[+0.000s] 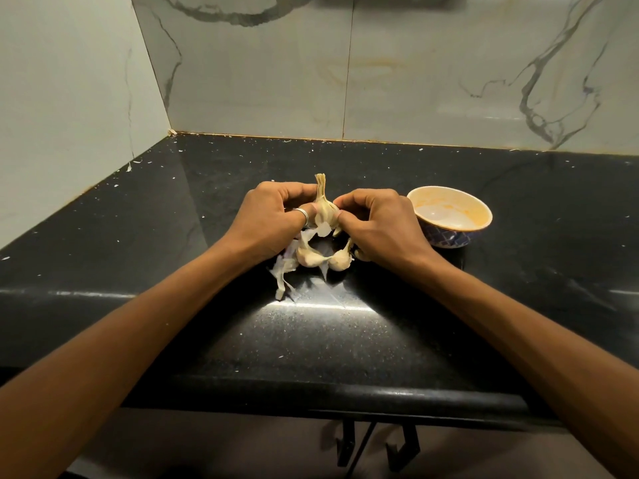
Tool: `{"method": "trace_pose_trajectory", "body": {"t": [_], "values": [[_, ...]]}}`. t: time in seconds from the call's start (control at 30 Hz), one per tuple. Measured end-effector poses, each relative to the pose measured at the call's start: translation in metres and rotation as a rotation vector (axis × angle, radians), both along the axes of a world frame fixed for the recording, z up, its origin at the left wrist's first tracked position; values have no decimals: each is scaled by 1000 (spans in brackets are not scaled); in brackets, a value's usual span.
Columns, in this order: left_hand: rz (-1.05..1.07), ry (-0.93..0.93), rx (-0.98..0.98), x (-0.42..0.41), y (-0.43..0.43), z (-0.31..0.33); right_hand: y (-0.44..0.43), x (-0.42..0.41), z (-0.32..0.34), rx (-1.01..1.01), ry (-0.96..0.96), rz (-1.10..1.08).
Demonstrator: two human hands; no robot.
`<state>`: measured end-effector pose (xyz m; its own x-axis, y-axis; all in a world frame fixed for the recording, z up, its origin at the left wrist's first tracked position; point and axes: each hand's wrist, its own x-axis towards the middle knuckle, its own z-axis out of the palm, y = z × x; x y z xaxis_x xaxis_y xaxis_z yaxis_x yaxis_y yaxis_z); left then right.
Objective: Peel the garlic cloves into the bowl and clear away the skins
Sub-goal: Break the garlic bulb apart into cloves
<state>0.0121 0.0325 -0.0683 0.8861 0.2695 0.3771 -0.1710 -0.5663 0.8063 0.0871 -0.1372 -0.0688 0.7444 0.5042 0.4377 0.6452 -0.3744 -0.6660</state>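
Black desk (311, 340) edge nearest, forearms reaching over it. Left grip (273, 219), ring on finger, and right grip (377, 226) both curled round garlic bulb (325, 210), stem up, mid-desk. Loose cloves (325, 259) and skins (281, 274) lying at bulb's 6 o'clock. Bowl (449, 236) at bulb's 3 o'clock, near right grip.

Both hands grip a garlic bulb (324, 210) above the black countertop (345, 340), left hand (268, 221) ringed, right hand (377, 226) pinching its side; loose cloves (323, 259) and skins (281, 271) lie beneath, a patterned bowl (449, 219) just right
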Motion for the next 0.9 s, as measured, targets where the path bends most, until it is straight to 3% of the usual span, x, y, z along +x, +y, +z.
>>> {"method": "trace_pose_trajectory", "body": {"t": [0.23,0.9], "values": [[-19,-4,90,-2,-1,-1,1,0,-2,-3,-30,-25],[-185,82,-9,-7,4,6,-1,0,0,43,-123,7]]}}
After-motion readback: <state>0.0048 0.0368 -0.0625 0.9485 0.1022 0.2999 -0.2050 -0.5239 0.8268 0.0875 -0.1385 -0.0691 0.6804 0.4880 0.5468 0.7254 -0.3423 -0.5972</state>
